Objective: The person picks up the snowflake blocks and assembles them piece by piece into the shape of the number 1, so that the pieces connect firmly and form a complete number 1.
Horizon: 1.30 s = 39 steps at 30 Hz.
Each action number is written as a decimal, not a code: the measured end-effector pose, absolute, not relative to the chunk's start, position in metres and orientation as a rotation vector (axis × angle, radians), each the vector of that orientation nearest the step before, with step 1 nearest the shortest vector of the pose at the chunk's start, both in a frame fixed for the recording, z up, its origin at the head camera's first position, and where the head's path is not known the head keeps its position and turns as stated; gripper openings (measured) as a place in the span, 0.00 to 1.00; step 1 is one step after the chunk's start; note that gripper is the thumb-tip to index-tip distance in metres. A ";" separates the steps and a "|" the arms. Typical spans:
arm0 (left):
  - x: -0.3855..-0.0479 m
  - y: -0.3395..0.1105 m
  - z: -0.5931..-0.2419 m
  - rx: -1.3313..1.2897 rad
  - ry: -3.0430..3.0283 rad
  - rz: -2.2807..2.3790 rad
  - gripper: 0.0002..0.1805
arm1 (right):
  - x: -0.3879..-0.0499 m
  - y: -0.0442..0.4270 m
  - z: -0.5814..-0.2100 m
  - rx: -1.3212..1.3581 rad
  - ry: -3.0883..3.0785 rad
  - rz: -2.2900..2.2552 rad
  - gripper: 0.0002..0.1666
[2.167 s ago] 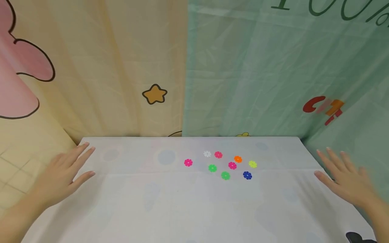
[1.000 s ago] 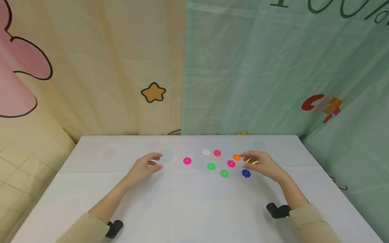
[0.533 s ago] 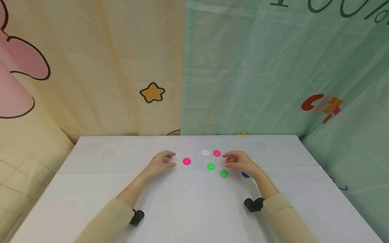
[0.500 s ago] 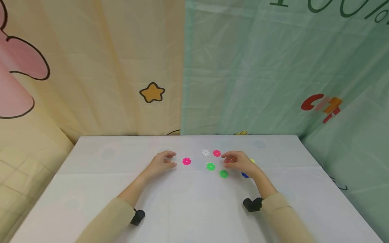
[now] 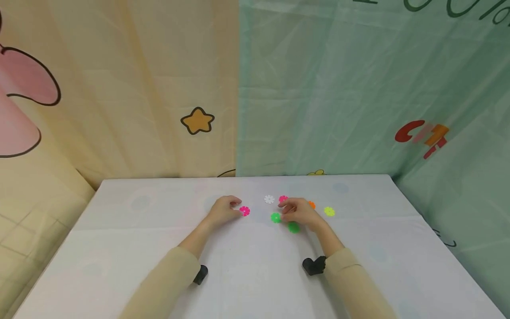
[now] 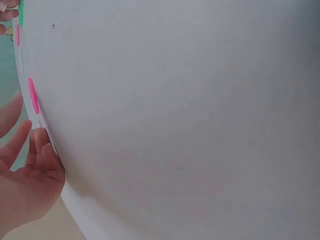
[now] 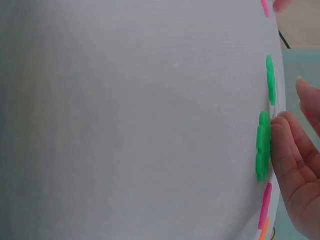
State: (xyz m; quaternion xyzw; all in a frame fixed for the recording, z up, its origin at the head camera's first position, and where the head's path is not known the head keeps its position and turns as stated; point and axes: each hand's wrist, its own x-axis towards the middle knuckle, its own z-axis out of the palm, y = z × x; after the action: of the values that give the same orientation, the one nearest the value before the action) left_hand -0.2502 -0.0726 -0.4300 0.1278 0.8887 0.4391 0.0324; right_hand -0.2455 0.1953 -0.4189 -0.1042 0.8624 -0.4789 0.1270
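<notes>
Flat notched discs lie on the white table. My left hand is beside a pink disc, thumb and index finger apart; the left wrist view shows a gap between the hand and that pink disc. Over the discs on the right hovers my right hand, fingers loosely bent and thumb apart, holding nothing visible. Near it lie a green disc, another green disc and a partly covered pink disc. In the right wrist view the hand is next to a green disc.
A white disc lies between the hands. To the right are an orange disc, partly covered, and a yellow disc. Yellow and green curtains hang behind the table. Black wrist devices sit at both sleeves.
From wide apart at the table's sides, both hands have come inward. The right hand has passed left over the discs; the orange and yellow ones show again, while the blue one is hidden.
</notes>
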 end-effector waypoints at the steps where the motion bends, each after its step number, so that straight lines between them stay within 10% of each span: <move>1: -0.251 -0.070 -0.431 0.381 2.741 1.330 0.17 | -0.246 0.194 -0.420 -0.304 2.507 -1.399 0.19; 39: -0.243 -0.051 -0.427 0.154 2.827 1.270 0.17 | -0.247 0.171 -0.420 -0.275 2.654 -1.179 0.13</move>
State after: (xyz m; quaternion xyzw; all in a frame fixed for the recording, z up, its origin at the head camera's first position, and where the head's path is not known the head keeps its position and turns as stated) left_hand -0.2429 -0.0511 -0.4269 0.0496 0.9109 0.4091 0.0195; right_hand -0.2467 0.1705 -0.4203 -0.0938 0.9040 -0.4018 0.1121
